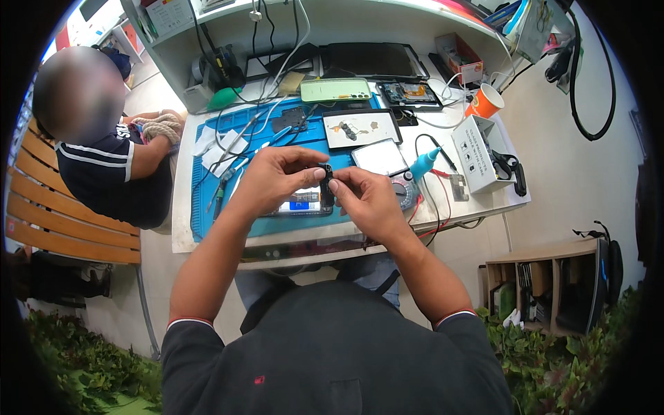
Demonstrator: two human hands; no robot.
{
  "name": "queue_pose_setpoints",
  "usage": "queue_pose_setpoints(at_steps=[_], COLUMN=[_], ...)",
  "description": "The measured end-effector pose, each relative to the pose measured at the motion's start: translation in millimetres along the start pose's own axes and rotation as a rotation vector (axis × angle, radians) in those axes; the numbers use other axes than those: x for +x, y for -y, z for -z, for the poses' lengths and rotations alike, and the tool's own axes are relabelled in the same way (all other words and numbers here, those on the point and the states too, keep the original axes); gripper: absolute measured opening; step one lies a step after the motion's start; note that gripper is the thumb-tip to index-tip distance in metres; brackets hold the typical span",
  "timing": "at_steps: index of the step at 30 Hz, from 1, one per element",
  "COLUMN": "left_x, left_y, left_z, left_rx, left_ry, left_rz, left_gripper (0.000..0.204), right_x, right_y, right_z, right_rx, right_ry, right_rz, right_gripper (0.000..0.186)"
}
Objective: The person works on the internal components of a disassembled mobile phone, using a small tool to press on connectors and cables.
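In the head view, the left hand (280, 178) and right hand (372, 200) pinch a thin, dark, oblong part (326, 199) between their fingertips. Just below the left hand's fingers lies a flat, glossy device (302, 206) over a blue mat (203, 207). Right of the right hand stand a blue bottle (422, 164) with a tapered tip and a white cardboard box (471, 155) holding black cable (507, 166); beyond, an orange cup (488, 100), contents unclear

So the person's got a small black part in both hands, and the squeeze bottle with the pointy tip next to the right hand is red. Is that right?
Not quite: the squeeze bottle is light blue, not red, as the head view shows. It does stand next to the right hand, and both hands do hold the small black part.
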State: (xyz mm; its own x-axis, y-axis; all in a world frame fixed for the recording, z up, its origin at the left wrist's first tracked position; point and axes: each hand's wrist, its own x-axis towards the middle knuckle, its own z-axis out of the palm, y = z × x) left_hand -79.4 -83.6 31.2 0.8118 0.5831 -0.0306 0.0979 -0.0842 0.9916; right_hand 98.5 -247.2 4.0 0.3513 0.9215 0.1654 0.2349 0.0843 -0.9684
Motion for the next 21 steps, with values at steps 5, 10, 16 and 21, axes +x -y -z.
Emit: queue_pose_setpoints(at_steps=[5,10,16,21], left_x=[14,25,32,43], left_y=[-3,19,28,17], left_z=[5,27,24,16], left_rx=[0.002,-0.048,0.076,0.111], left_ry=[0.036,0.04,0.107,0.179], left_rz=[0.008,0.099,0.174,0.284], left_gripper=[0.03,0.037,0.037,0.034], right_x=[-3,-24,-42,-43], right_y=[1,-15,-19,-25], right_z=[5,10,2,2], right_rx=[-0.086,-0.485,-0.788,-0.815], right_ry=[-0.052,0.002,0.2,0.188], right_rz=[0.011,0.306,0.326,0.335], right_gripper=[0.019,0.027,0.053,0.057])
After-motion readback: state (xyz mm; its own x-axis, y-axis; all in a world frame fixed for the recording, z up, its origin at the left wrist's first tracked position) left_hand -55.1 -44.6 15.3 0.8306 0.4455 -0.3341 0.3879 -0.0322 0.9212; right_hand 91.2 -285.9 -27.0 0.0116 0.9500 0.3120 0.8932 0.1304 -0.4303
